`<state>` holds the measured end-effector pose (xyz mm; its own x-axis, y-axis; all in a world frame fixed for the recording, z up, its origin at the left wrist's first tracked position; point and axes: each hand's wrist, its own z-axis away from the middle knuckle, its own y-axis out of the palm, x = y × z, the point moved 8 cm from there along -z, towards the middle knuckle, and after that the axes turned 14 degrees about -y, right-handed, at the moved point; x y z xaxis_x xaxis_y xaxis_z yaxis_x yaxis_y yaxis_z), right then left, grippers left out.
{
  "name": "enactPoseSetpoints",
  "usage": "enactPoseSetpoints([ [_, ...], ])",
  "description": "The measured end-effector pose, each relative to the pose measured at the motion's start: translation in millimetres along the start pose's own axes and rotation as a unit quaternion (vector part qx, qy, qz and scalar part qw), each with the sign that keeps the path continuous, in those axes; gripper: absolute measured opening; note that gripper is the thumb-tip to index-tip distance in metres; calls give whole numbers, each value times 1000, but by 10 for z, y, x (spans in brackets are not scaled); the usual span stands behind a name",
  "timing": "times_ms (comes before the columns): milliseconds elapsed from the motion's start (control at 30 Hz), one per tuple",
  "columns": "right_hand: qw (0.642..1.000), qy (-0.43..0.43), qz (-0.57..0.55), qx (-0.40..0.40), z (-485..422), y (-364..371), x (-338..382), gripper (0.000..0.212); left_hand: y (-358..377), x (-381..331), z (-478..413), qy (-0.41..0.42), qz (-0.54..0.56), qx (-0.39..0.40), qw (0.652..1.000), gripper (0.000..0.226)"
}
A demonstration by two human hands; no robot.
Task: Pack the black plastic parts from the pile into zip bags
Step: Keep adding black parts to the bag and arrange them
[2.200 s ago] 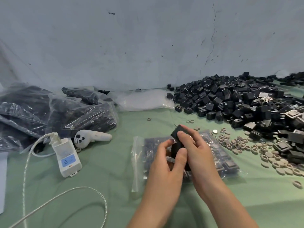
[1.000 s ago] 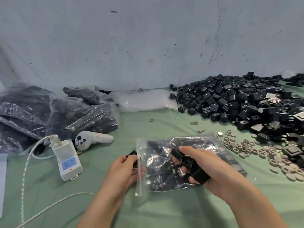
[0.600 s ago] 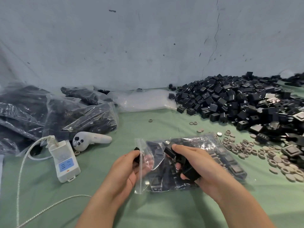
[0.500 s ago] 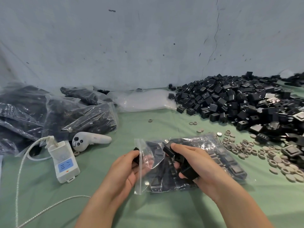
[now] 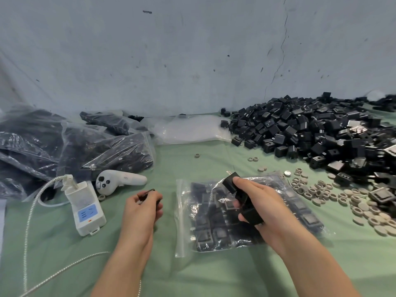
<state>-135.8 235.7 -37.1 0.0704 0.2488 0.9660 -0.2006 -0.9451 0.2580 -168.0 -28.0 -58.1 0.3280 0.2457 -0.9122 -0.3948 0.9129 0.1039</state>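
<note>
Right hand (image 5: pixel 258 207) grips stacked parts (image 5: pixel 230 182) over the flat bag (image 5: pixel 203 232), left hand (image 5: pixel 142 211) pinches a dark piece (image 5: pixel 148 192) at its 9 o'clock, pile (image 5: pixel 317 133) at 2; the bag's unheld mouth could snag them, spilling.

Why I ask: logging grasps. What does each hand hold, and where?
Right hand grips several black parts, fingers curled round their sides. Left hand pinches one small black part between its fingers.

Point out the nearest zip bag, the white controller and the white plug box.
zip bag (image 5: pixel 182 215): head view, clear left edge.
white controller (image 5: pixel 104 185): head view, round head.
white plug box (image 5: pixel 85 214): head view, blue label.
</note>
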Motion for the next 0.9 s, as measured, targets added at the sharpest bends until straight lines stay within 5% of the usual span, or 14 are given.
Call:
enactPoseSetpoints([
  [200, 1000, -4, -4, -30, 19, -84, 3, 22, 24, -143, 182, 164, -224, -41, 960, 6],
  [433, 999, -6, -7, -45, 77, -126, -10, 20, 51, 25, 166, 123, -312, -26, 942, 43],
  [667, 999, -9, -12, -49, 109, -144, 1, 18, 122, 119, 133, 43, -176, 45, 982, 31],
  [900, 999, -4, -11, -50, 115, -149, -13, 19, 269, 227, 231, -59, -54, 161, 984, 22],
])
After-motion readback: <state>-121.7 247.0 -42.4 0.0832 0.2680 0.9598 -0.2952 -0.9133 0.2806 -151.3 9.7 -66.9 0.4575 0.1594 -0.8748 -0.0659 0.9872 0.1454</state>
